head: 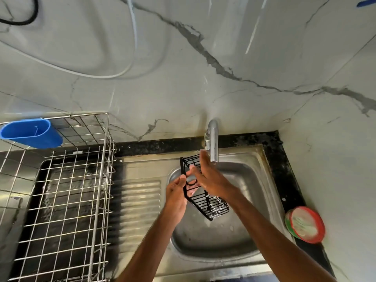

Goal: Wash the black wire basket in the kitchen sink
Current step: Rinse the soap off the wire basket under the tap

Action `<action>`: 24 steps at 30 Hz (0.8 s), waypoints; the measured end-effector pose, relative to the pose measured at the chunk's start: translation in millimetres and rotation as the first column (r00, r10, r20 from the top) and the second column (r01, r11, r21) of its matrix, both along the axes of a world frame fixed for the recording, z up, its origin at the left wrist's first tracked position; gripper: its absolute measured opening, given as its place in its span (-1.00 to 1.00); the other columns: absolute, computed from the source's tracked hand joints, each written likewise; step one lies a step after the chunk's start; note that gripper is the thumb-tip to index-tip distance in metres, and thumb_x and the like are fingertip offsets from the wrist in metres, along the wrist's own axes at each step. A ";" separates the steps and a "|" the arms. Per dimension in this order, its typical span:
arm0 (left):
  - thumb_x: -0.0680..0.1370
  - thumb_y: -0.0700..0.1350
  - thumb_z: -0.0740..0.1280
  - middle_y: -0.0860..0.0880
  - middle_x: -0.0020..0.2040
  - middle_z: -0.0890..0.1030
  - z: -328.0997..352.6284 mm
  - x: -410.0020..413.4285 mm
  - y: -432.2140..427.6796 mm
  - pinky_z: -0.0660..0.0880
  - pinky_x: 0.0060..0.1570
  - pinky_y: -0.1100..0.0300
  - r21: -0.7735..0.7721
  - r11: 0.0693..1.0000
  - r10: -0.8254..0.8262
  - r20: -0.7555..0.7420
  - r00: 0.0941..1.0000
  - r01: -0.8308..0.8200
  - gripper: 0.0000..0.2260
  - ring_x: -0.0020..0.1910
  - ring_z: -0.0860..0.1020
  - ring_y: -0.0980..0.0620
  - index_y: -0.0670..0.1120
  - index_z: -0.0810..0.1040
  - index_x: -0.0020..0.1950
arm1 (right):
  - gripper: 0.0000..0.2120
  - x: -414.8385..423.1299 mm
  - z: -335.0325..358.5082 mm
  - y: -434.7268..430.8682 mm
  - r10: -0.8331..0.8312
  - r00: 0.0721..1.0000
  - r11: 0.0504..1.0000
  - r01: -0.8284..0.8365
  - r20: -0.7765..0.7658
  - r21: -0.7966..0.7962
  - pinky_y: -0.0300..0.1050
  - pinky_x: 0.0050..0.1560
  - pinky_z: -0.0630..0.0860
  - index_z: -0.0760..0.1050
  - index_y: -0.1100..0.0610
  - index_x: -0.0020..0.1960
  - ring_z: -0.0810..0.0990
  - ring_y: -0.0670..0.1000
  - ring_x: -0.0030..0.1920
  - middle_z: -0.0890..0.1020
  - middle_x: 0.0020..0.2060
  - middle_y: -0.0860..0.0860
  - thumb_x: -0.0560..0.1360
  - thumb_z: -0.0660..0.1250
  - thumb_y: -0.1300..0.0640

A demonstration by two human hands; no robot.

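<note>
Fingers (181,180) of our left hand (176,198) curled round the left edge of the black wire basket (216,207), holding it tilted above the sink (256,181), just under the tap (213,143). Our right hand (209,177) lay on its upper end, fingers straight, thumb against the wires.

A home kitchen: steel sink (254,171), tap (213,139), wire dish rack (67,200), marble-tiled wall (183,58).
</note>
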State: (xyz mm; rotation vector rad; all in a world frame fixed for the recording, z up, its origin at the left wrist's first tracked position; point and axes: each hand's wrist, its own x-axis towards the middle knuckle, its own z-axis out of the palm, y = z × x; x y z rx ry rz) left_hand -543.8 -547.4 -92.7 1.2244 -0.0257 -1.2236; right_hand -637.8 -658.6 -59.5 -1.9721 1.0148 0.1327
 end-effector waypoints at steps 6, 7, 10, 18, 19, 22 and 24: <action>0.73 -0.19 0.23 -0.12 -0.11 0.70 -2.1 7.7 2.7 0.58 -0.26 0.19 0.018 0.999 0.042 -0.080 0.996 -0.041 -0.78 -0.22 0.65 0.02 -0.22 0.66 0.18 | -0.39 13.3 4.6 10.3 0.215 0.971 0.887 -0.238 -0.102 -0.396 0.17 0.58 -0.06 0.04 0.31 0.61 -0.10 0.25 0.62 -0.07 0.62 0.26 0.72 0.03 -0.06; 0.72 -0.19 0.24 -0.13 -0.07 0.71 -2.9 8.8 3.1 0.60 -0.25 0.19 0.012 0.999 0.041 -0.080 0.996 -0.040 -0.76 -0.18 0.67 0.01 -0.26 0.63 0.26 | -0.43 13.5 5.3 15.0 0.244 0.962 0.814 -0.273 -0.125 -0.512 0.18 0.55 -0.01 0.24 0.37 0.53 0.05 0.30 0.59 0.13 0.57 0.34 0.70 0.10 -0.03; 0.70 -0.18 0.27 -0.19 0.06 0.72 -7.6 8.4 5.1 0.64 -0.15 0.14 0.001 0.999 0.046 -0.096 0.994 -0.046 -0.72 -0.04 0.70 -0.06 -0.28 0.60 0.35 | -0.43 10.5 -4.2 17.5 0.288 0.941 0.711 -0.333 -0.176 -0.619 0.22 0.55 0.06 0.31 0.38 0.49 0.03 0.29 0.57 0.24 0.53 0.35 0.69 0.07 -0.04; 0.73 -0.17 0.21 -0.25 0.02 0.75 -4.0 11.0 -2.0 0.66 0.01 0.04 -0.020 0.995 0.092 -0.128 0.988 -0.095 -0.74 -0.01 0.74 -0.17 -0.24 0.57 0.34 | 0.12 -19.8 -14.7 -7.1 0.093 0.991 0.993 -0.099 0.095 0.060 0.10 0.58 0.04 -0.36 -0.13 0.61 -0.09 -0.01 0.62 -0.18 0.64 -0.04 0.43 0.33 -0.46; 0.73 -0.17 0.20 -0.26 0.03 0.75 -3.7 13.0 -4.3 0.66 0.02 0.03 -0.023 0.996 0.086 -0.145 0.986 -0.090 -0.74 -0.02 0.75 -0.16 -0.22 0.56 0.35 | 0.17 -27.7 -16.7 -9.2 0.091 0.992 0.993 -0.096 0.083 0.063 0.09 0.58 0.10 -0.31 -0.12 0.63 -0.02 0.00 0.62 -0.09 0.65 -0.04 0.38 0.41 -0.45; 0.63 -0.12 0.28 -0.24 0.09 0.74 -3.0 16.9 -10.9 0.65 0.04 0.04 -0.047 0.997 0.047 -0.185 0.982 -0.057 -0.71 0.03 0.75 -0.14 -0.18 0.58 0.31 | 0.15 -41.7 -16.9 -21.6 0.040 0.996 0.995 -0.047 0.075 0.093 -0.07 0.50 0.16 -0.08 -0.05 0.64 0.12 0.02 0.60 0.09 0.63 0.00 0.32 0.58 -0.26; 0.53 -0.08 0.41 -0.26 0.11 0.73 -4.1 18.5 -15.9 0.68 0.00 0.06 -0.056 0.998 0.017 -0.179 0.984 -0.028 -0.67 0.05 0.75 -0.16 -0.18 0.61 0.26 | 0.19 -43.0 -16.2 -29.7 -0.009 0.997 0.993 -0.001 0.081 0.119 0.01 0.52 0.16 -0.05 -0.02 0.65 0.11 0.04 0.59 0.09 0.62 0.02 0.28 0.64 -0.17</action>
